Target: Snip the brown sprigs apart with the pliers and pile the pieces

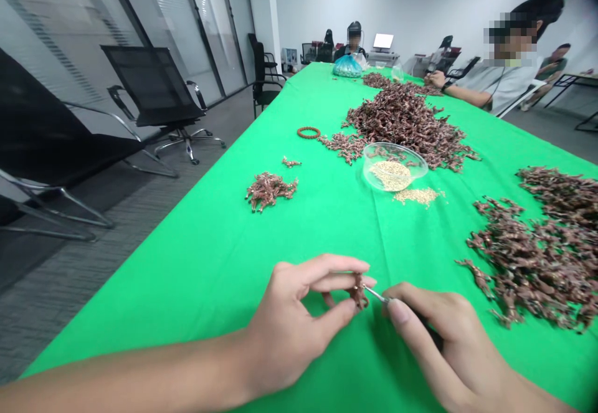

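The left hand (pixel 289 319) is pinching a small brown bunch (pixel 359 293) between its thumb and fingers, close to the near edge of the green desk (pixel 187 313). The right hand (pixel 448 344) is gripping a thin metal pick (pixel 375 294), and the tip is touching the bunch. Holding the bunch firm and moving the tip slowly looks like the best way to work. A big brown pile (pixel 532 257) is lying by the right edge of the desk. Farther up, a clear bowl (pixel 395 167) of tiny seeds (pixel 396 175) is sitting beside more brown piles (pixel 402 126).
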### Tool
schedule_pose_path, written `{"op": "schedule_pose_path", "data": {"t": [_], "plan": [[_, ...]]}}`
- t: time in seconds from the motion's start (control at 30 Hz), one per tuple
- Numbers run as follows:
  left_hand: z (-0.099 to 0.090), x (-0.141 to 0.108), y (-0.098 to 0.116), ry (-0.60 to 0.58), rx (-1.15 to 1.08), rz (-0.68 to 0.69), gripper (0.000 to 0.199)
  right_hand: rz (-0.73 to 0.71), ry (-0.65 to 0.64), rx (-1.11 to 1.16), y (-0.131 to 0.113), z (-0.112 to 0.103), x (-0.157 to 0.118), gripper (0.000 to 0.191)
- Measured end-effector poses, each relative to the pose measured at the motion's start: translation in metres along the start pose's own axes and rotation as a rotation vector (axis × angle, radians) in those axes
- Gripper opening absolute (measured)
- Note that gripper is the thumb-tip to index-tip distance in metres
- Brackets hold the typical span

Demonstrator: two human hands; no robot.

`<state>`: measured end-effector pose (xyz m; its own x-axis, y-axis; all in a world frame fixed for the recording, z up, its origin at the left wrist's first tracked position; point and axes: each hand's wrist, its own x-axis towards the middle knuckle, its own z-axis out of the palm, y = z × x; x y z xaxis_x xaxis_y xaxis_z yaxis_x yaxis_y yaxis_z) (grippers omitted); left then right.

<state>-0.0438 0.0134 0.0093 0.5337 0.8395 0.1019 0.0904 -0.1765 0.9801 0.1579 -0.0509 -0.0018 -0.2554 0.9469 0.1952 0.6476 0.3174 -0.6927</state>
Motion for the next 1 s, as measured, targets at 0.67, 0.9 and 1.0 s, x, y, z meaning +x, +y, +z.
{"op": "schedule_pose_path", "data": {"t": [0.67,0.9,1.0], "plan": [[0.001,0.005,-0.003,0.04,0.059,-0.122,0.035,-0.408,0.371,-0.726,0.017,-0.007,0.003,0.023],[0.001,0.004,-0.005,0.027,0.089,-0.074,0.036,-0.456,0.366,-0.816,0.018,-0.008,0.001,0.026],[0.0,0.004,-0.006,0.018,0.085,-0.076,0.036,-0.469,0.372,-0.844,0.017,-0.008,0.001,0.028]]}}
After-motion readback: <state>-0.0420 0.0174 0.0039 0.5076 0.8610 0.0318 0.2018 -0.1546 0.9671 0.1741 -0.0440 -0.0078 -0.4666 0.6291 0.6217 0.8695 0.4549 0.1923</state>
